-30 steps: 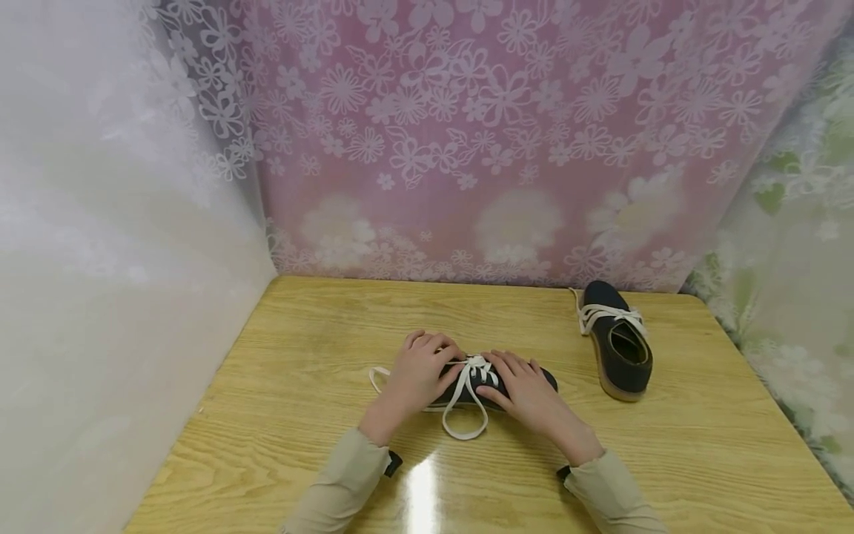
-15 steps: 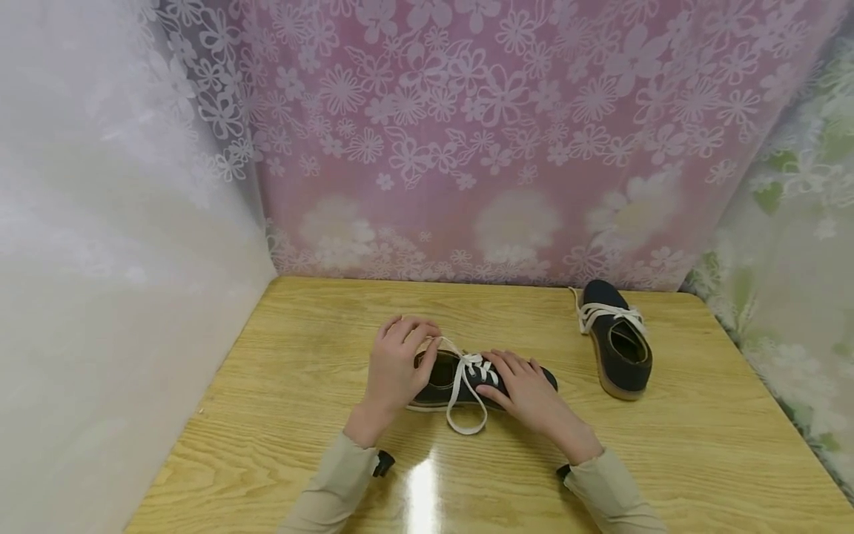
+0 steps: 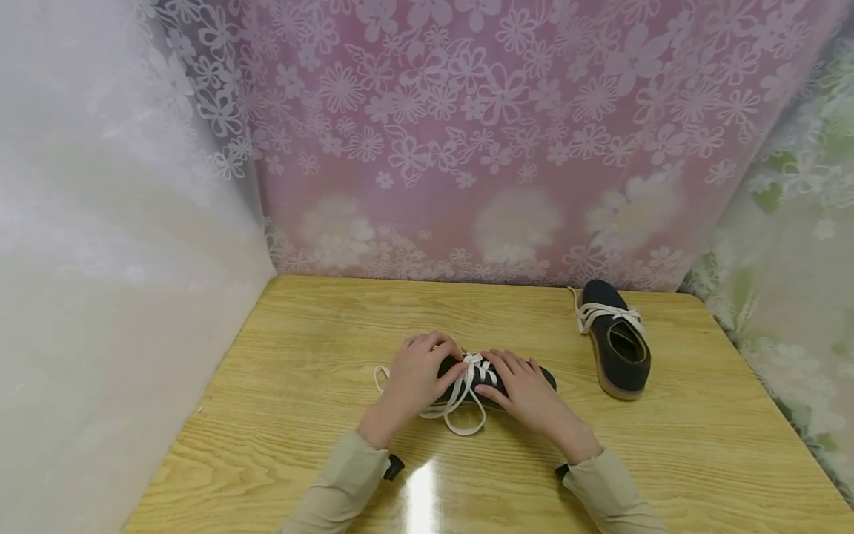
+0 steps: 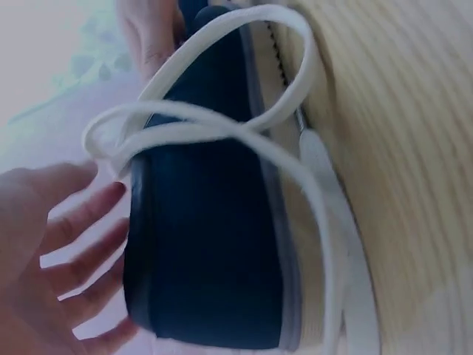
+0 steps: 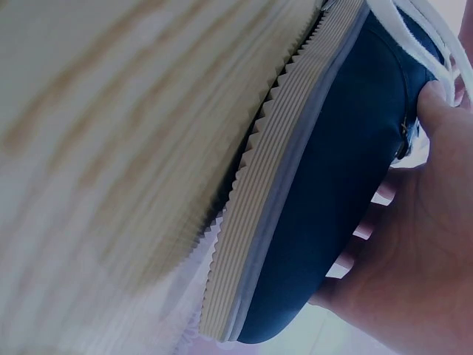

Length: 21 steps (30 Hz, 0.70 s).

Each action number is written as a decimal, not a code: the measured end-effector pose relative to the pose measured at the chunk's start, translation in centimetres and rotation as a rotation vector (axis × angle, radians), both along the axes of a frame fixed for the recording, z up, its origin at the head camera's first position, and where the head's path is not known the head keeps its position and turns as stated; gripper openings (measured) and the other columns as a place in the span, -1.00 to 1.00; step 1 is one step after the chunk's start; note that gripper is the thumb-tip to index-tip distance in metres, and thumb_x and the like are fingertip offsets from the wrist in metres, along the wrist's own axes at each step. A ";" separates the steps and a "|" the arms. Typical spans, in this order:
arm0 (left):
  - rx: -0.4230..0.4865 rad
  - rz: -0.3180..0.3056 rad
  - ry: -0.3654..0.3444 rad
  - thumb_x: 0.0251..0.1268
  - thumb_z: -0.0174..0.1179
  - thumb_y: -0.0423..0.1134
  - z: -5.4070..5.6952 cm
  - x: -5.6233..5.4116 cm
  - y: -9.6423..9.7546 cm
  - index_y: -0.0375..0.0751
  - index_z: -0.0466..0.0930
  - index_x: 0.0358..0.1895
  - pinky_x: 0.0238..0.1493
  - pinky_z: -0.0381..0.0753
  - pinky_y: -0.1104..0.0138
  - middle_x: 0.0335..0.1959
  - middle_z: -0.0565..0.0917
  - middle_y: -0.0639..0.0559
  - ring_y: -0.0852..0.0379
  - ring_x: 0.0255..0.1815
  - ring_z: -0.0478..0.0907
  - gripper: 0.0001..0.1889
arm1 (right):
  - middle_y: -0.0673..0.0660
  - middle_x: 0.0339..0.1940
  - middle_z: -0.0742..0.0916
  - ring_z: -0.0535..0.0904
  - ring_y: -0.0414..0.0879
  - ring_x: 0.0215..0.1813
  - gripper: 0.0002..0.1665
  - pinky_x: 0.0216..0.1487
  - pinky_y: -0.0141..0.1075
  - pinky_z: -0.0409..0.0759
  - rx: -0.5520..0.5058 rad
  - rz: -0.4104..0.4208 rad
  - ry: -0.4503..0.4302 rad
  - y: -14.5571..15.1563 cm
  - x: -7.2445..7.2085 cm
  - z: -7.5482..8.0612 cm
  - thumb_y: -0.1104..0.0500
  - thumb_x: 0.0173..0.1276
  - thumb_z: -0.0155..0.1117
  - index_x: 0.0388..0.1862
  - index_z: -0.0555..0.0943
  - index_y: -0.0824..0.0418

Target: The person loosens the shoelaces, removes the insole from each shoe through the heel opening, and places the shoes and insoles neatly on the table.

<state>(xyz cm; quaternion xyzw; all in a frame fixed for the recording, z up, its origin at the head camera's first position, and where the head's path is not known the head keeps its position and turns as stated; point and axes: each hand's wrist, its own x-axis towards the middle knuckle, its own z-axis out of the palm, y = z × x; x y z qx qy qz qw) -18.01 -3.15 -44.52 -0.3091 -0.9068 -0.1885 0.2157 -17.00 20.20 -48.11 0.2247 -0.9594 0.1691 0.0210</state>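
A dark navy shoe with a pale ridged sole lies on its sole on the table, its toe to the right. My right hand grips its front part, the thumb on the near side and the fingers over the far side. Above the shoe's opening is my left hand, fingers spread and slightly bent, with the thumb and index fingertips right at the white shoelace and a gap between them. One loop of the lace hangs down the near side of the shoe; a long end trails to the left.
A matching dark shoe with white laces stands at the back right of the wooden table. A pink floral curtain closes off the back, with pale sheets on both sides.
My left hand moved left and up with a lace end, uncovering the shoe's opening, then came back over it without the end. A lace end now hangs down the near side. My right hand stayed put.
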 end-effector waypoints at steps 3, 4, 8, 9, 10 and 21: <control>-0.039 -0.002 -0.050 0.36 0.34 0.04 -0.2 0.1 0.4 0.05 0.68 -0.21 0.24 0.54 0.05 0.02 0.66 0.10 0.05 0.09 0.62 -0.81 | 0.29 0.47 0.46 0.32 0.30 0.49 -0.21 0.39 0.39 0.21 0.007 0.006 0.019 0.0 0.0 0.0 -0.25 0.52 0.12 0.54 0.34 0.17; -0.040 -0.004 -0.057 0.37 0.35 0.02 -0.2 0.1 0.5 0.03 0.66 -0.21 0.23 0.55 0.05 0.00 0.66 0.10 0.05 0.07 0.62 -0.82 | 0.30 0.47 0.46 0.33 0.31 0.48 -0.21 0.37 0.39 0.22 0.008 0.010 0.029 0.0 0.0 -0.1 -0.25 0.52 0.12 0.53 0.35 0.17; -0.012 0.017 -0.045 0.41 0.29 -0.15 0.4 -0.3 0.7 -0.03 0.60 -0.23 0.20 0.58 0.08 -0.27 0.70 0.14 0.18 -0.24 0.67 -0.91 | 0.29 0.48 0.45 0.32 0.28 0.49 -0.19 0.40 0.37 0.21 -0.004 -0.001 0.016 0.0 0.0 0.0 -0.28 0.51 0.11 0.55 0.33 0.14; 0.002 0.023 -0.041 0.41 0.28 -0.18 0.7 -0.5 0.7 -0.04 0.59 -0.22 0.18 0.59 0.09 -0.37 0.69 0.17 0.23 -0.36 0.64 -0.92 | 0.28 0.48 0.45 0.32 0.28 0.50 -0.18 0.40 0.36 0.21 -0.008 -0.003 0.013 -0.1 0.0 0.0 -0.30 0.51 0.10 0.55 0.33 0.13; 0.018 0.026 -0.037 0.41 0.28 -0.20 1.0 -0.6 0.7 -0.06 0.58 -0.22 0.07 0.64 0.14 -0.46 0.66 0.18 0.26 -0.47 0.59 -0.93 | 0.28 0.48 0.45 0.32 0.28 0.50 -0.18 0.41 0.36 0.21 -0.013 -0.005 0.009 -0.1 0.0 0.0 -0.31 0.51 0.09 0.55 0.33 0.13; 0.189 -0.028 -0.040 0.40 0.33 -0.14 4.2 -2.2 0.2 -0.12 0.61 -0.06 -0.32 0.61 0.26 -0.44 0.63 0.11 0.21 -0.51 0.53 -0.81 | 0.29 0.48 0.45 0.31 0.28 0.50 -0.18 0.40 0.37 0.21 -0.017 -0.004 0.004 -0.1 0.1 0.2 -0.30 0.50 0.10 0.54 0.34 0.15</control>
